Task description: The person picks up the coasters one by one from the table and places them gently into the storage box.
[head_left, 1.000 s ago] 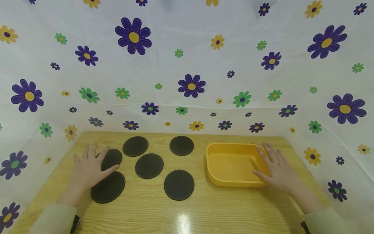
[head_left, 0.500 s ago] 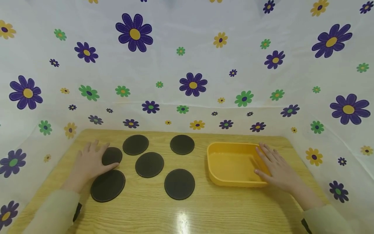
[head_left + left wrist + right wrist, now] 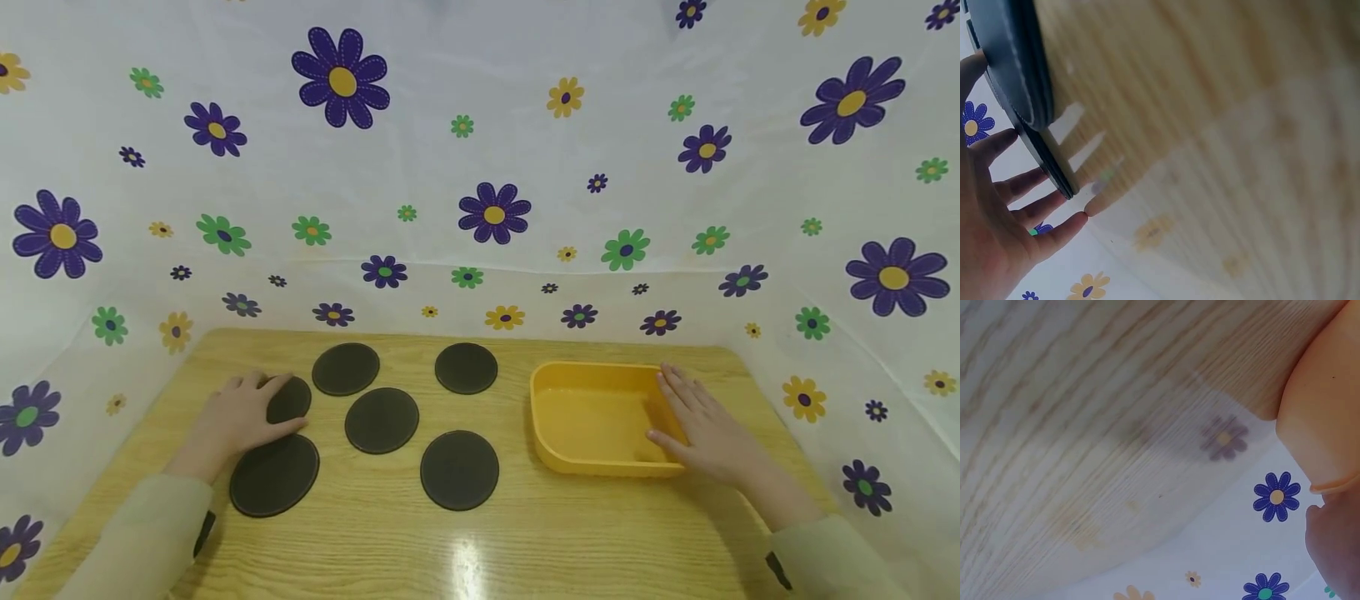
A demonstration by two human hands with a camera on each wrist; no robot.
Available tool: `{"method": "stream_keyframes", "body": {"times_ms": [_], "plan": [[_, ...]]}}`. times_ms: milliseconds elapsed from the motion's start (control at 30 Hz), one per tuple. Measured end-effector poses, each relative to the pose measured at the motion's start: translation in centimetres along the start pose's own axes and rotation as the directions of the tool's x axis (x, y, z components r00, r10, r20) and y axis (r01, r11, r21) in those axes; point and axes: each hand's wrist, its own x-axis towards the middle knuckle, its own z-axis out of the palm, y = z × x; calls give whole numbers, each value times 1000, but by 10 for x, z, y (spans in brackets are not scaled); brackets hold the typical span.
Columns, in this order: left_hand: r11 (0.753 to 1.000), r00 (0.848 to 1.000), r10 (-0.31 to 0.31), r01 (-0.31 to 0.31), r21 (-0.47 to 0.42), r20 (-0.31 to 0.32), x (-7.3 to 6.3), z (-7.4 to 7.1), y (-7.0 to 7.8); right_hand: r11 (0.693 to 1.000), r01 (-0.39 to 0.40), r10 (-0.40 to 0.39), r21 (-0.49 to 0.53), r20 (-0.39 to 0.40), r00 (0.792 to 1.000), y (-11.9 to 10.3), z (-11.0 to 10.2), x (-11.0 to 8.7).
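Note:
Several round black coasters with stitched edges lie flat on the wooden table. My left hand (image 3: pixel 238 412) is over the far-left coaster (image 3: pixel 291 402), thumb along its near edge and bent fingers at its far side. In the left wrist view, the fingers (image 3: pixel 1007 147) meet that coaster's edge (image 3: pixel 1054 164), while another coaster (image 3: pixel 1013 62) looms nearer the camera. My right hand (image 3: pixel 708 433) rests on the right rim of a yellow rectangular tub (image 3: pixel 600 462), fingers fairly straight and thumb reaching over the inside. The right wrist view catches the tub's outer wall (image 3: pixel 1322 406) and part of that hand (image 3: pixel 1338 544).
One coaster (image 3: pixel 274 475) lies just in front of the left hand. Others spread across the middle, such as the front coaster (image 3: pixel 459 470) and the back coaster (image 3: pixel 466 368). A white flowered cloth (image 3: pixel 420 167) encloses the table's (image 3: pixel 375 542) back and sides.
My left hand has come down and to the right onto the far-left coaster, its spread fingers now bent in. The right hand has settled slightly on the tub's rim; the tub stays put.

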Motion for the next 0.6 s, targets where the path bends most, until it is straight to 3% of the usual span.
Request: {"method": "stream_keyframes", "body": {"times_ms": [400,600], "plan": [[1000,999,-12,12,-12,31,1,-3,2,1000,-15,14,22,33,999,2,2,6],[999,1000,-11,11,-39,5,2,-1,1,999,-24,22,47,42,999,1,1,5]]}}
